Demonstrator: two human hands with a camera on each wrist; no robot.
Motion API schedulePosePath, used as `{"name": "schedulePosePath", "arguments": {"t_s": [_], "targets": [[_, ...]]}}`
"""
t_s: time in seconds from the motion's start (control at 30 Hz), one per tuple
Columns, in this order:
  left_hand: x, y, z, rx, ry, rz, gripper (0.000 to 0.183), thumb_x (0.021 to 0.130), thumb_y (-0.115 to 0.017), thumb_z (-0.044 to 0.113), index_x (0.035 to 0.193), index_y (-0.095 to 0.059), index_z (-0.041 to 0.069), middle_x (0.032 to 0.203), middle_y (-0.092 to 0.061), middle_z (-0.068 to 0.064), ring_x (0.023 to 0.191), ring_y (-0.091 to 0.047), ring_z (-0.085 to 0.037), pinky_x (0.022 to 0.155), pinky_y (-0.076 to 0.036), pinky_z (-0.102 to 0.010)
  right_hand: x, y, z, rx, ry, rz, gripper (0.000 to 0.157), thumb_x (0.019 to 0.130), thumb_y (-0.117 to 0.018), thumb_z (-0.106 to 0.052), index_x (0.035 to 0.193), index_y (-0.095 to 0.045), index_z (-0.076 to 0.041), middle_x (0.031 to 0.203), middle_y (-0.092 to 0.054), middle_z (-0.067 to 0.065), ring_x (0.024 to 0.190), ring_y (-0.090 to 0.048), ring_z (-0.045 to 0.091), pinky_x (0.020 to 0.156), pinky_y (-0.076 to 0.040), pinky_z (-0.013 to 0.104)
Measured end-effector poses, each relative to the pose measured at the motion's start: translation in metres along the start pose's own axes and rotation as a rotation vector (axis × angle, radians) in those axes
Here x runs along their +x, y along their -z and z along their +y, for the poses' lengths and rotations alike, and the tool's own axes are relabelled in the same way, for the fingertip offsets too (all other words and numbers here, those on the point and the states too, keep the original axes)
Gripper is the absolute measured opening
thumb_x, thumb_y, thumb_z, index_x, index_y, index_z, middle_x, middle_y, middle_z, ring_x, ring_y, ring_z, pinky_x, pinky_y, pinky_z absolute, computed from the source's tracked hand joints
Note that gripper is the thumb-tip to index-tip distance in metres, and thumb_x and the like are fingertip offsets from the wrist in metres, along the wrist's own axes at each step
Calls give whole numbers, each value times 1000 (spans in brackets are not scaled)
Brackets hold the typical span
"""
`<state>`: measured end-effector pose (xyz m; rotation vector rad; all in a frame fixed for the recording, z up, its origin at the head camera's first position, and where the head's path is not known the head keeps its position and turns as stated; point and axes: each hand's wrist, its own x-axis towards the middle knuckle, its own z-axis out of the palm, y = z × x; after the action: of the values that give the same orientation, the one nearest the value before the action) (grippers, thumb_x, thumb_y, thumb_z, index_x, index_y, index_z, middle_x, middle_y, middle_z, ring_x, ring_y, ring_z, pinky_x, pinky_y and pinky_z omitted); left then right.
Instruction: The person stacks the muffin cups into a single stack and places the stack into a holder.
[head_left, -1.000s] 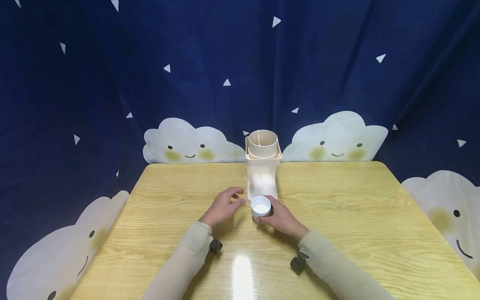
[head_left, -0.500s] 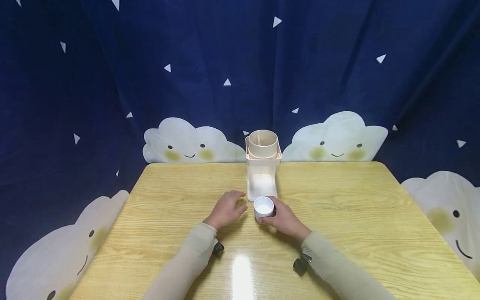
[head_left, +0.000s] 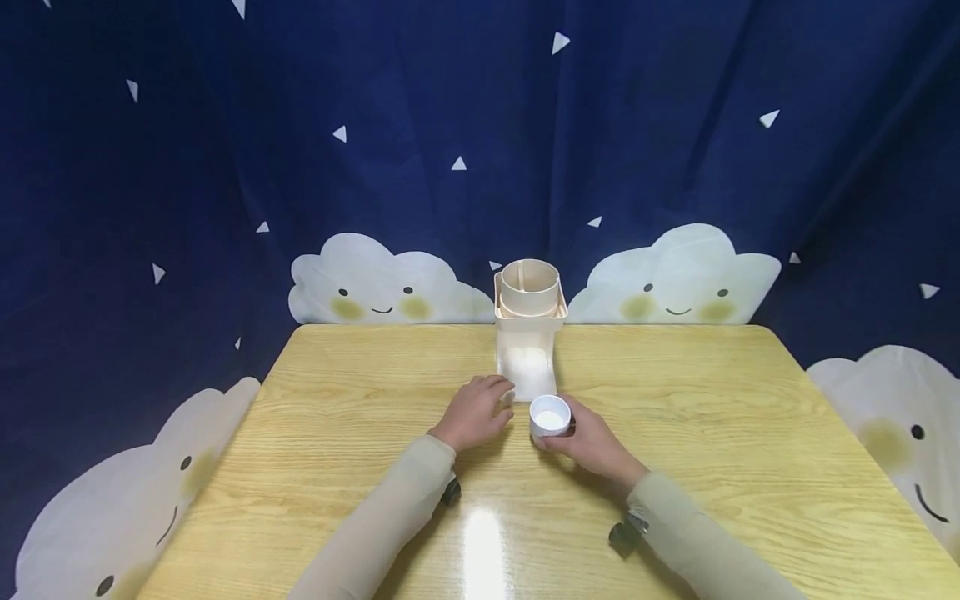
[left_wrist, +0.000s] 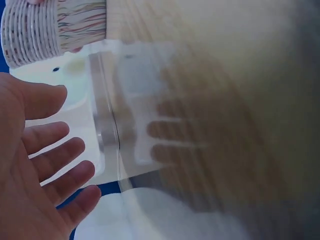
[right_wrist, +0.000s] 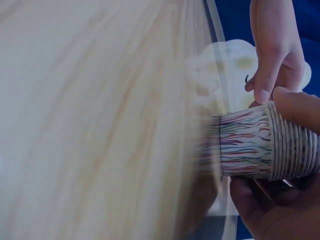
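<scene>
A stack of white paper cups (head_left: 550, 417) stands upright on the table in the middle of the head view, mouths up. My right hand (head_left: 596, 437) grips it from the right side, thumb nearer me and fingers round the far side. In the right wrist view, the nested rims of the cup stack (right_wrist: 250, 142) and thin coloured wavy stripes on the lowest wall show. To the left of the stack, my left hand (head_left: 477, 410) holds nothing; its loosely spread fingers (left_wrist: 60, 155) are apart from the cups in the left wrist view.
Just behind the hands stands a cream plastic holder (head_left: 527, 354) with a flat foot and a round tube (head_left: 530, 287) on top. The wooden table (head_left: 375, 367) ends at a dark blue curtain (head_left: 420, 100) printed with clouds and triangles.
My right hand has shifted a little to the right with the cup stack. My left hand has moved the same way, staying empty. The cream holder stays in place.
</scene>
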<state>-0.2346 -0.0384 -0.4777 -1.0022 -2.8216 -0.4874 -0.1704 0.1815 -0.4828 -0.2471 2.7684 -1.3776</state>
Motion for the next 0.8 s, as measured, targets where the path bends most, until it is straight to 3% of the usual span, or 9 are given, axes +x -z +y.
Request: {"name": "schedulePosePath", "arguments": {"t_s": [0.23,0.47,0.8], "targets": [[12,-6,9,83,-67,-46,57,91,-66,43,137,-57,9,143,-56,-9,134,-51,-26,112,-42,-39,-4,8,1,-20,-10,3,74,78,-84,-22,138,-48,3,125,-65,18,116,-61,33,101,-47,53],[18,-7,15,45,-67,-148,52,94,-63,35,137,-56,7,150,-50,-11,140,-45,-28,117,-37,-37,-5,8,1,-29,-4,-2,73,78,-84,-23,136,-49,3,124,-65,18,115,-62,32,100,-47,51],[19,-3,17,68,-78,-180,48,94,-64,32,135,-59,7,151,-49,-11,141,-45,-30,118,-36,-37,-4,10,3,-35,-23,8,71,76,-85,-22,134,-52,1,125,-66,17,117,-61,33,102,-46,54]]}}
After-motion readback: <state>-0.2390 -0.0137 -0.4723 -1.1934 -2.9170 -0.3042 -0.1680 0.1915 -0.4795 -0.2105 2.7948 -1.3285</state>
